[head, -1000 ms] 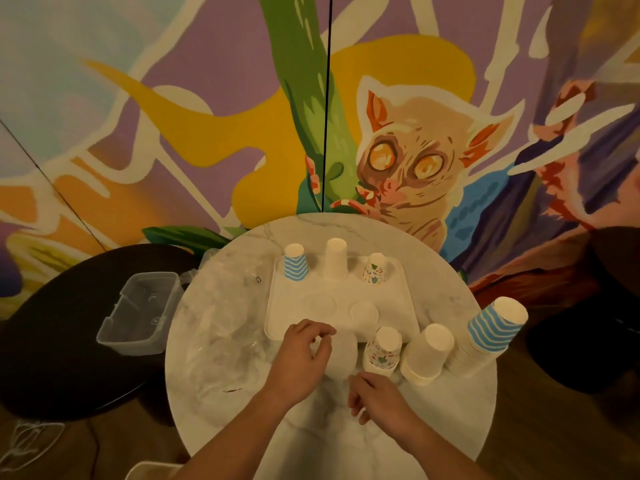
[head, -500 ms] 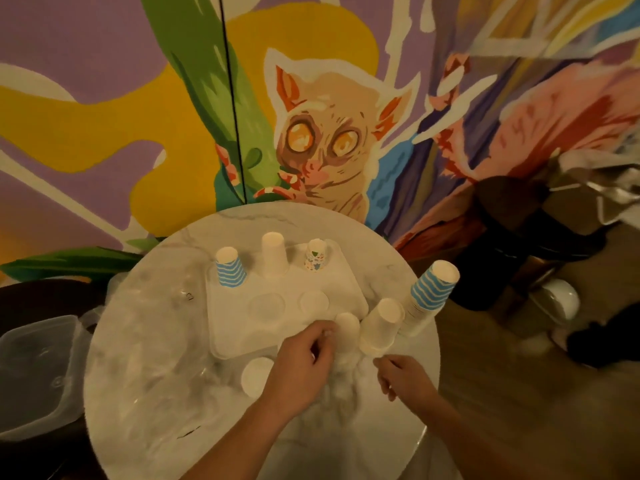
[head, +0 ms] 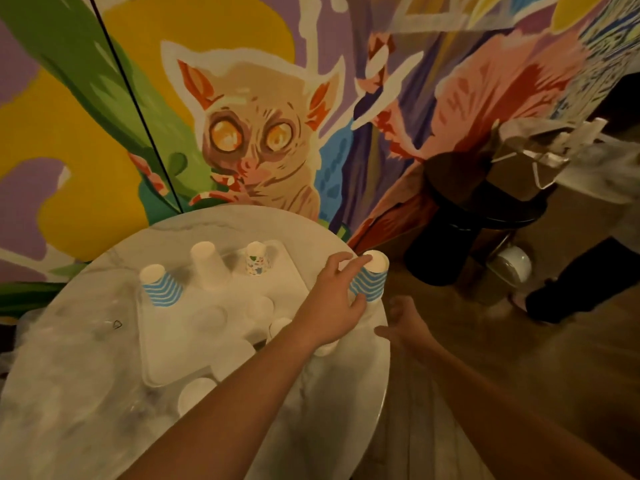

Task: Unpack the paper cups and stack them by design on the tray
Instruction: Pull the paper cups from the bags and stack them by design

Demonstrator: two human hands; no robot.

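Head view, tray [head: 166,355] bearing three upturned cups, left hand [head: 329,306] grasping blue-striped stack [head: 370,280], right hand [head: 403,323] loosely released.

No words, numbers, brand names or signs can be read anywhere. The paper cups [head: 369,280] carry only patterns: blue wavy stripes, or small coloured shapes too blurred to tell. The painted wall [head: 249,140] shows an animal and leaves, no lettering.
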